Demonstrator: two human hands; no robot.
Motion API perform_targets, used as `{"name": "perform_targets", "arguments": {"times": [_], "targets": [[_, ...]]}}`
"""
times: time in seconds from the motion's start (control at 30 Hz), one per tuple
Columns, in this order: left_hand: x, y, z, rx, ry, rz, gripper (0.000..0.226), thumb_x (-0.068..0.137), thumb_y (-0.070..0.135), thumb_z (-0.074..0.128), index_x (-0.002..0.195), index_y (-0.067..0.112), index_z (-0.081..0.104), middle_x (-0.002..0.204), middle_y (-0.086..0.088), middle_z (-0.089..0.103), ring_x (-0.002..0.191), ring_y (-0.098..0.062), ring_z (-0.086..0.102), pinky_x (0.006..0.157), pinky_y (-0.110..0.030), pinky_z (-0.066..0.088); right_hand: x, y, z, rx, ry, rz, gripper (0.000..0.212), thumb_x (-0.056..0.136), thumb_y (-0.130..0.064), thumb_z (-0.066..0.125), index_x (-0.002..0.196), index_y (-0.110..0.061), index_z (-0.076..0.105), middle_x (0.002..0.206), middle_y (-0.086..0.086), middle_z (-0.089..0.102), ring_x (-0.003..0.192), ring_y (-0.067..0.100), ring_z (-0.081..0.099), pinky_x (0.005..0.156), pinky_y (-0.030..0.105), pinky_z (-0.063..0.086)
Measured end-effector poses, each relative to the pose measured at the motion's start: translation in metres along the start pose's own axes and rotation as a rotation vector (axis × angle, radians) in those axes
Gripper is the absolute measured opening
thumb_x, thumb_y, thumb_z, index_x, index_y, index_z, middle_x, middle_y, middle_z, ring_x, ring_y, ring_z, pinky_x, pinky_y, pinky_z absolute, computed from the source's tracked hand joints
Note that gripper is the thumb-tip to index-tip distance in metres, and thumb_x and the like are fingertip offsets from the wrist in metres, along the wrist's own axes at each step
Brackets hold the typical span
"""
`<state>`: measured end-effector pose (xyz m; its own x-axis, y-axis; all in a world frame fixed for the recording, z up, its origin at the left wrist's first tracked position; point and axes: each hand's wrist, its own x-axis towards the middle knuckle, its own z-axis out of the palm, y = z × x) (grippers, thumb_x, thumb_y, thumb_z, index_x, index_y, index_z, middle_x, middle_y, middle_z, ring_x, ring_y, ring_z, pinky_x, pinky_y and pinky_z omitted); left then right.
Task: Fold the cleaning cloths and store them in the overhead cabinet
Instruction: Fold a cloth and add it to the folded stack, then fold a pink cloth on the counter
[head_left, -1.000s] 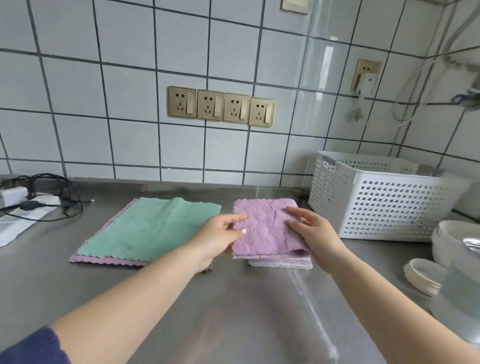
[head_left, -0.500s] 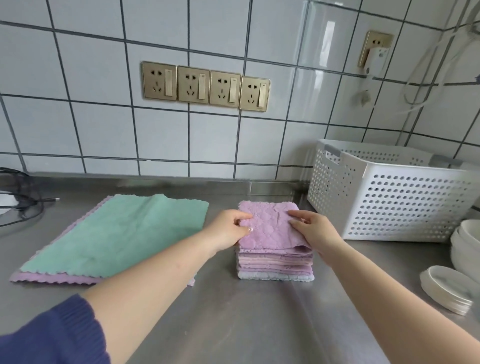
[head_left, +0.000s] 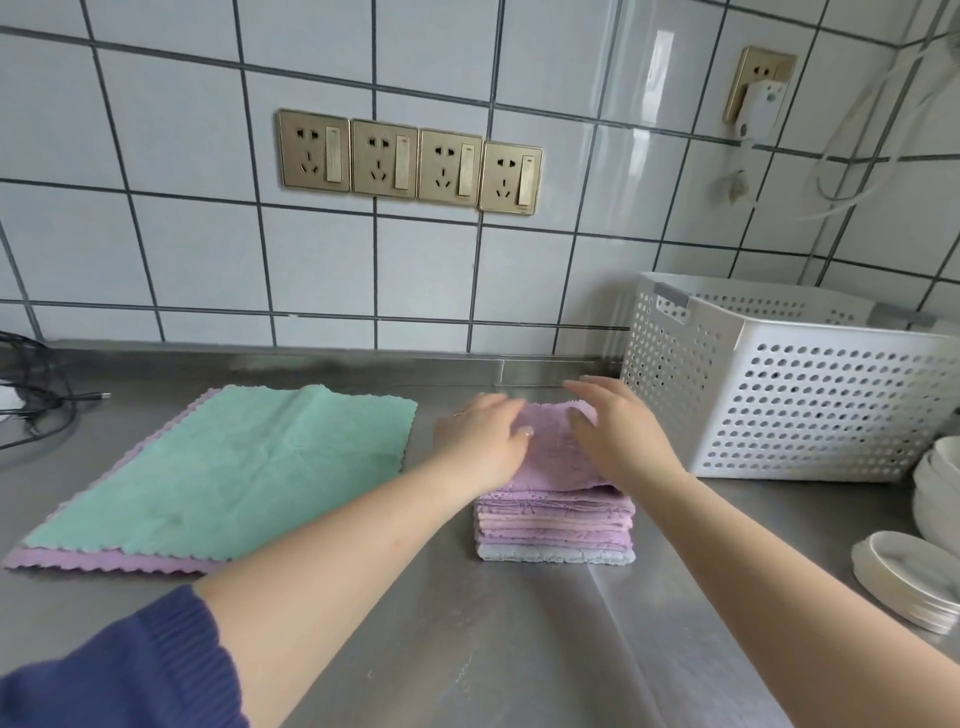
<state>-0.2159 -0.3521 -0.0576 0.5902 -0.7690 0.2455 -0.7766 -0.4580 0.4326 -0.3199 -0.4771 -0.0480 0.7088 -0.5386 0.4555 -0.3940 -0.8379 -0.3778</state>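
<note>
my left hand (head_left: 483, 441) and right hand (head_left: 618, 436) lie flat, fingers straight, pressing the top purple cloth (head_left: 550, 457) on the folded stack (head_left: 553, 525) on the steel counter (head_left: 467, 649), beside the white basket (head_left: 810, 405).

White perforated basket (head_left: 810, 395) on steel counter (head_left: 467, 649), right, near wall. Stacked white plates (head_left: 904, 582) and bowls (head_left: 937, 493) at right edge. Four gold sockets (head_left: 410, 161) on tiled wall (head_left: 182, 234). Black cables (head_left: 31, 395) far left.
</note>
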Motion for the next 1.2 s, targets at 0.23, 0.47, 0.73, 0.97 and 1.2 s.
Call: {"name": "perform_targets", "arguments": {"times": [0.23,0.47,0.73,0.97,1.2], "targets": [[0.005,-0.001,0.035,0.101,-0.195,-0.001,0.049,0.099,0.035,0.022,0.147,0.028,0.024,0.158,0.006,0.011,0.146,-0.016,0.007,0.111,-0.062,0.0,-0.013,0.001,0.033,-0.201,-0.286,-0.118,0.045,0.095,-0.022,0.034,0.14,-0.025,0.041,0.15,-0.003,0.036,0.139,0.017,0.03,0.112,0.036,0.024],[-0.002,-0.009,0.032,0.08,-0.245,-0.057,0.052,0.098,0.044,0.022,0.148,0.031,0.014,0.159,0.009,-0.001,0.146,-0.011,-0.004,0.114,-0.06,-0.002,-0.022,0.011,0.036,-0.27,-0.363,0.142,0.056,0.095,-0.05,0.025,0.148,-0.031,0.018,0.16,-0.005,0.005,0.146,0.018,0.009,0.115,0.05,0.012],[-0.029,-0.032,0.003,0.146,-0.171,-0.073,0.043,0.096,0.045,0.03,0.134,0.029,0.042,0.145,0.001,0.042,0.131,-0.025,0.041,0.112,-0.052,0.017,-0.028,-0.012,0.024,-0.547,-0.153,-0.024,0.043,0.096,-0.033,0.028,0.133,-0.021,0.047,0.15,0.002,0.034,0.143,0.021,0.019,0.115,0.054,0.005],[-0.089,-0.135,-0.064,-0.049,0.015,-0.29,0.029,0.091,0.031,0.053,0.118,0.023,0.061,0.122,0.007,0.062,0.114,-0.014,0.056,0.095,-0.028,0.044,-0.045,-0.08,0.044,-0.258,-0.075,-0.32,0.024,0.089,-0.02,0.053,0.106,-0.023,0.069,0.115,0.0,0.065,0.111,0.027,0.057,0.102,0.044,0.031],[-0.144,-0.207,-0.101,-0.123,0.024,-0.338,0.03,0.085,0.018,0.064,0.116,0.016,0.063,0.122,0.004,0.063,0.112,-0.009,0.057,0.094,-0.017,0.038,-0.067,-0.168,0.091,-0.038,-0.311,-0.386,0.028,0.093,-0.03,0.051,0.118,-0.027,0.063,0.126,-0.006,0.059,0.113,0.017,0.056,0.089,0.025,0.04]]}}
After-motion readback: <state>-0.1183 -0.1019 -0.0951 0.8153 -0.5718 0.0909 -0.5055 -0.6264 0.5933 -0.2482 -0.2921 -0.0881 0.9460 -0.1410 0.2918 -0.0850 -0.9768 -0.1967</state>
